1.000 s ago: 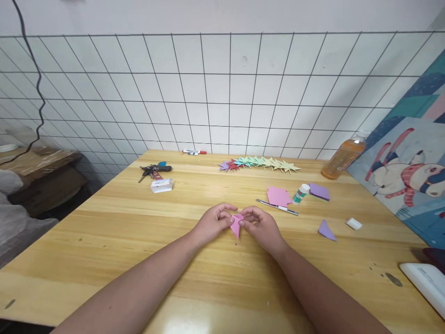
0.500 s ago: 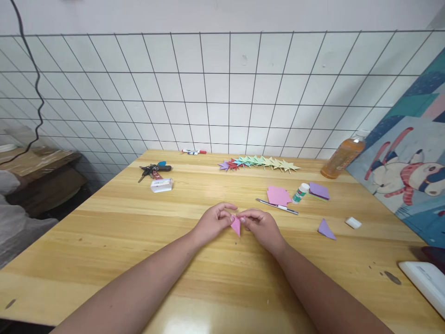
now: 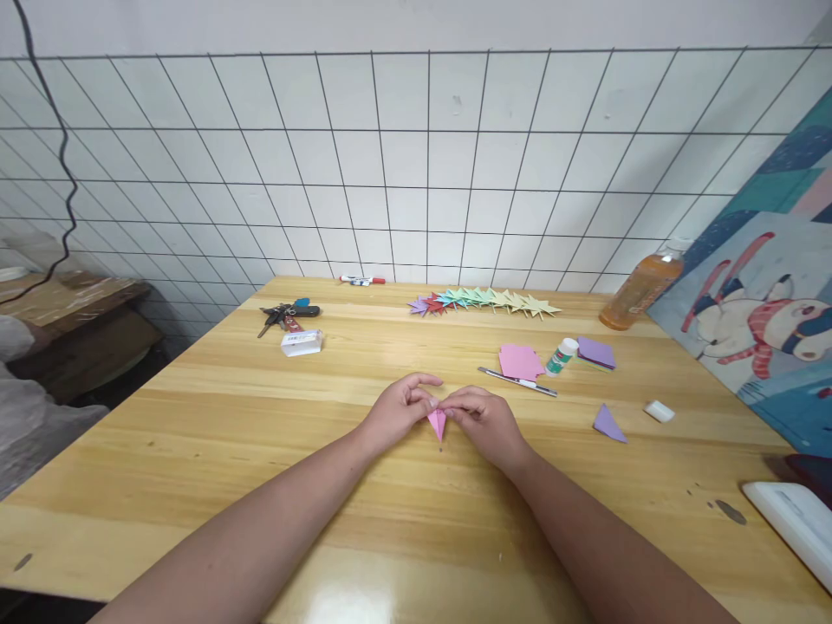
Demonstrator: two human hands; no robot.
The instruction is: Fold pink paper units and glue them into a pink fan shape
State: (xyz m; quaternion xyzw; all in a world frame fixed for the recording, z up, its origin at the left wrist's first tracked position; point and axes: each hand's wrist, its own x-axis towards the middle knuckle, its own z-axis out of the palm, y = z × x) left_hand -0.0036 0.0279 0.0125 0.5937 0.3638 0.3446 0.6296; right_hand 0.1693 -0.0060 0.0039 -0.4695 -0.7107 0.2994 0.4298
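Wooden table (image 3: 195,451), one, set against a tiled wall. Far edge: one row of folded paper points (image 3: 482,302), overlapped, count not readable; one marker (image 3: 362,280). Left of centre: one bunch of keys (image 3: 286,314); one small white box (image 3: 302,343). Right of centre: one stack of pink paper squares (image 3: 520,360), one craft knife (image 3: 517,382) just in front of it, one glue stick (image 3: 562,356), one stack of purple paper (image 3: 596,352), one purple folded triangle (image 3: 609,424), one white eraser (image 3: 659,411), one orange bottle (image 3: 640,291).

Centre: one pink folded paper piece (image 3: 438,422), tip pointed toward the viewer, pinched at its top between both hands. Left hand (image 3: 398,411): fingers curled, closed on the paper. Right hand (image 3: 484,419): fingers curled, likewise closed on it. Nothing is seen between hands and camera.
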